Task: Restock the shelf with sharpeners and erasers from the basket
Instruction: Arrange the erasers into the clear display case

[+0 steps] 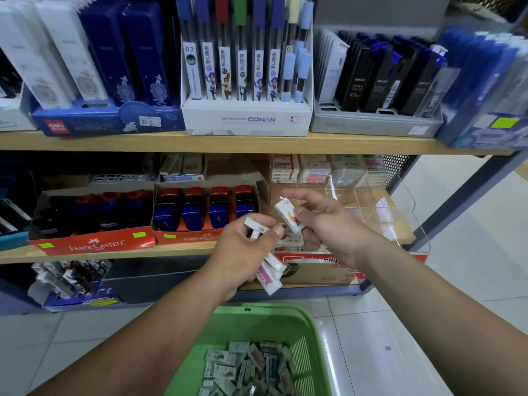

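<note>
From the head view, both hands are raised in front of the right end of the middle shelf (185,248), close together but not touching. The left hand (240,252) has its fingers curled round a handful of erasers (270,274); the white sleeved blocks fan out below the palm, and one more sticks out at the top under the thumb. The right hand (325,227) is just beside it, a little higher and further in. It pinches a single eraser (288,214) between thumb and curled fingers, tilted, with the index finger stretched out above it.

The single eraser hangs over the near left corner of a clear tray (380,207), which stands at the shelf's right end and is split into compartments. A packaged eraser (290,241) lies in the front left compartment, directly under the hands. Stacked eraser packs (300,168) line the tray's rear row.

Left of the tray, along the shelf's front edge, stand two red cartons (94,244). The nearer one holds upright blue and red sharpeners (200,214), and the farther one holds darker ones.

A green basket (257,324) sits below the forearms on the floor side of the shelf unit, with a heap of loose erasers (248,370) in its bottom.
</note>
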Available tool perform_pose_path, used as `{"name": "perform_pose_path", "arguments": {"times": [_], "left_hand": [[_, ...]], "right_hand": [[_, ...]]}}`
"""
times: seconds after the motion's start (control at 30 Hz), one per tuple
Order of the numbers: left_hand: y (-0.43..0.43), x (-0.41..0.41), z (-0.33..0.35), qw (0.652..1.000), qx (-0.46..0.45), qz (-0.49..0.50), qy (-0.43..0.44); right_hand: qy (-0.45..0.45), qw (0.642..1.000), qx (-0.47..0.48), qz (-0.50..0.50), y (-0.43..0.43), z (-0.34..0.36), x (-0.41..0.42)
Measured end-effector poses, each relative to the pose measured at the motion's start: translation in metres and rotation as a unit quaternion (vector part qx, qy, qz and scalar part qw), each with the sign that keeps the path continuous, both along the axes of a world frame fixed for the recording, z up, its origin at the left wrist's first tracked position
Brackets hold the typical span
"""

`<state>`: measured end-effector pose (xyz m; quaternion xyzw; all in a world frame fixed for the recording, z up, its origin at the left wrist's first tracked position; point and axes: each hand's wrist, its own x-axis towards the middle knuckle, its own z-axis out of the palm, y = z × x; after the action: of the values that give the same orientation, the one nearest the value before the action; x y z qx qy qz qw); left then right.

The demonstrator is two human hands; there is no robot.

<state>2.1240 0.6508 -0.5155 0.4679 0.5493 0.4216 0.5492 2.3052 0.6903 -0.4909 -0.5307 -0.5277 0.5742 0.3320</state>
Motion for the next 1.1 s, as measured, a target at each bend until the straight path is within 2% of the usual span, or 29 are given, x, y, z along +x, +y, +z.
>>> {"name": "perform_pose_path", "arguments": {"times": [0.13, 0.23, 0.3, 0.37, 0.5, 0.57, 0.63, 0.67, 0.7, 0.77, 0.8, 0.87, 1.0, 1.1], "left_hand": [[0.003, 0.001, 0.004, 1.000, 0.004, -0.006, -0.026], [0.004, 0.000, 0.006, 0.999, 0.000, -0.002, -0.032], [0.006, -0.003, 0.004, 1.000, -0.003, 0.015, -0.017], [0.008, -0.007, 0.001, 0.999, -0.001, 0.041, -0.003], [0.010, -0.011, -0.001, 0.998, 0.002, 0.067, 0.002], [0.010, -0.011, 0.000, 0.998, 0.007, 0.065, 0.004], [0.010, -0.011, 0.000, 0.998, 0.015, 0.062, 0.013], [0.009, -0.012, -0.002, 0.998, 0.018, 0.060, 0.019], [0.009, -0.012, -0.003, 0.998, 0.020, 0.059, 0.024], [0.009, -0.013, -0.006, 0.998, 0.029, 0.053, 0.032], [0.009, -0.013, -0.007, 0.998, 0.032, 0.051, 0.036], [0.009, -0.013, -0.008, 0.997, 0.036, 0.047, 0.038], [0.008, -0.009, -0.008, 0.998, 0.044, 0.036, 0.041], [0.008, -0.007, -0.007, 0.998, 0.046, 0.039, 0.032]], "right_hand": [[0.028, 1.000, -0.003, 0.001, -0.005, -0.002, -0.005], [0.012, 1.000, 0.021, -0.014, -0.009, -0.001, -0.003], [-0.078, 0.994, 0.070, -0.030, -0.006, 0.000, 0.001], [-0.206, 0.971, 0.122, -0.014, 0.000, -0.003, 0.003], [-0.397, 0.904, 0.119, 0.100, 0.003, -0.010, -0.004], [-0.467, 0.864, 0.128, 0.141, 0.003, -0.010, -0.009], [-0.486, 0.852, 0.144, 0.132, 0.004, -0.009, -0.011], [-0.458, 0.870, 0.147, 0.109, 0.005, -0.009, -0.012], [-0.391, 0.908, 0.131, 0.071, 0.004, -0.010, -0.011], [-0.188, 0.982, 0.029, -0.003, 0.001, -0.005, -0.009], [-0.097, 0.994, -0.031, -0.025, 0.003, -0.003, -0.007], [0.043, 0.993, -0.095, -0.053, 0.005, 0.002, -0.002], [0.068, 0.994, -0.066, -0.052, 0.000, 0.002, 0.006], [0.119, 0.988, -0.075, -0.066, -0.005, 0.006, 0.008]]}}
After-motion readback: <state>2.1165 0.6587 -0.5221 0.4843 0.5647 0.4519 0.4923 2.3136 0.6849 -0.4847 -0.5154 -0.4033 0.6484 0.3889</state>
